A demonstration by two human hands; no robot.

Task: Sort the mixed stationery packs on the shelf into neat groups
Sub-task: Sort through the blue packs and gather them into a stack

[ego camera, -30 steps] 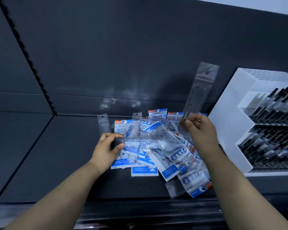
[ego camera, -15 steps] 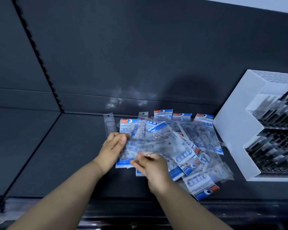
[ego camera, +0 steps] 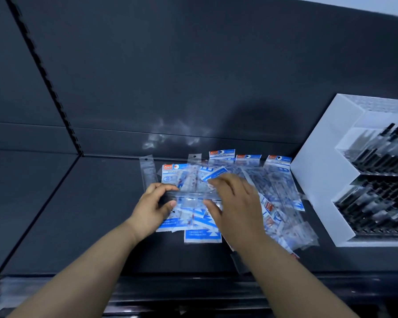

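Pinching the clear slim pack (ego camera: 190, 195) at both ends, your left hand (ego camera: 155, 204) and right hand (ego camera: 238, 203) are holding it level over the mixed pile (ego camera: 278, 189) just left of the white pen rack (ego camera: 313, 180); be lifting straight up, not dragging neighbours.

Stationery packs (ego camera: 202, 235): clear film, blue-white cards, red logos. Shelf (ego camera: 78, 214): dark grey. Pen display rack (ego camera: 317, 180): white; pens (ego camera: 377, 203) black.

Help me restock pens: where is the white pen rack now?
In the head view, the white pen rack stands on the dark shelf at far right, just right of the stationery packs.
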